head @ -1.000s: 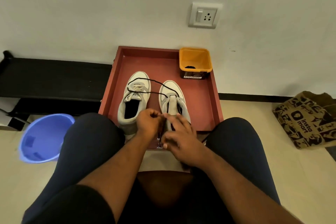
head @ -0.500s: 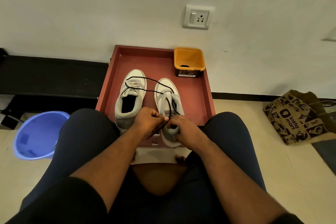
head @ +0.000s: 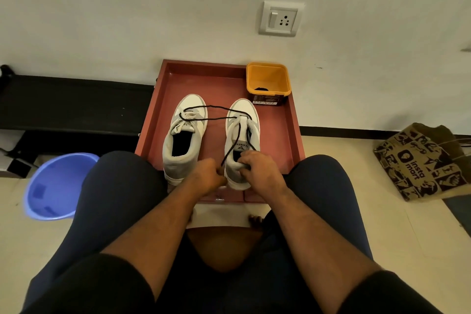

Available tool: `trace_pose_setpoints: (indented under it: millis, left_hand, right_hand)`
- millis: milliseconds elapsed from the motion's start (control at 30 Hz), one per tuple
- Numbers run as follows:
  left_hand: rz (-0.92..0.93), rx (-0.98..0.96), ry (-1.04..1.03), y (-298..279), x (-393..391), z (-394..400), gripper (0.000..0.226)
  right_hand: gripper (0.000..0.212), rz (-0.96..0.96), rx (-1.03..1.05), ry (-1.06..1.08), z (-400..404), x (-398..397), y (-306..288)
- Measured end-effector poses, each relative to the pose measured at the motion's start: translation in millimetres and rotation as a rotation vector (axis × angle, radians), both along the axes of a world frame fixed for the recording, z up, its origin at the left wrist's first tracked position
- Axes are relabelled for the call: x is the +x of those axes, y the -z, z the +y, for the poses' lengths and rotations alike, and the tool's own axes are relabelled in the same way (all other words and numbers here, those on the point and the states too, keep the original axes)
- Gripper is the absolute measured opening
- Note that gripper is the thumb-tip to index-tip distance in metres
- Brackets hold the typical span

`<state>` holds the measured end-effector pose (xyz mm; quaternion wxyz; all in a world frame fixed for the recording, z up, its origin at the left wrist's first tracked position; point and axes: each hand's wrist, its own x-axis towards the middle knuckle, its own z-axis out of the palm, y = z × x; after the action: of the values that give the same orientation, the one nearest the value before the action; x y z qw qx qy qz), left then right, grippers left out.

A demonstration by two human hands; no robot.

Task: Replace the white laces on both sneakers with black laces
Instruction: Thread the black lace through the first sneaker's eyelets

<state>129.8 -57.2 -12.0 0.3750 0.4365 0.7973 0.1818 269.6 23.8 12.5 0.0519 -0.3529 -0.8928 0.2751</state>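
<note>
Two white and grey sneakers stand side by side in a red tray (head: 293,135). The left sneaker (head: 184,135) still carries white laces. The right sneaker (head: 242,140) has a black lace (head: 216,114) through its front eyelets; the lace loops across onto the left sneaker's toe. My left hand (head: 207,177) pinches one end of the black lace by the right sneaker's heel. My right hand (head: 257,168) grips the heel collar of the right sneaker, and the other lace end runs to it.
An orange tub (head: 268,81) with something dark inside stands at the tray's back right corner. A blue basin (head: 57,186) lies on the floor to the left, a printed paper bag (head: 423,160) to the right. The wall is just behind the tray, and my knees flank its near edge.
Both hands have drawn back toward me to the heel of the right sneaker. The black lace is pulled straighter along the tongue.
</note>
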Motion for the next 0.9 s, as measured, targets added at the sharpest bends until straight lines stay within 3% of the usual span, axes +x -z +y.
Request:
trace_pose_setpoints:
  millis: [67,200,400,567,700,733,833,900]
  left_hand:
    - [-0.003,0.128,-0.168,-0.7,-8.9,5.0,0.007]
    - [-0.146,0.222,-0.285,-2.2,-13.4,10.6,0.038]
    - [0.229,0.283,-0.134,-5.9,-9.5,16.4,0.033]
    - [0.070,0.294,-0.142,-1.4,-10.9,18.4,0.022]
    - [0.100,0.313,-0.151,1.9,-10.0,18.6,0.009]
    - [0.102,0.294,-0.136,1.4,-10.1,18.1,0.007]
    - [0.118,0.158,-0.028,-5.7,-9.7,14.5,0.035]
    - [0.087,0.040,0.132,-9.5,-6.6,9.8,0.023]
  right_hand:
    - [0.016,-0.001,0.010,-0.032,1.6,0.3,0.1]
    - [0.019,-0.012,0.001,-0.063,3.8,0.6,0.2]
    - [0.025,-0.025,-0.007,-0.072,4.8,1.2,-2.9]
    - [0.028,-0.033,-0.021,-0.068,4.4,1.8,-5.5]
    - [0.025,-0.019,-0.025,-0.064,4.2,1.9,-2.8]
    - [0.024,-0.014,-0.026,-0.065,4.5,2.4,-0.9]
    - [0.023,0.010,-0.043,-0.025,6.3,2.7,4.3]
    - [0.031,0.052,-0.045,0.022,5.9,1.1,5.0]
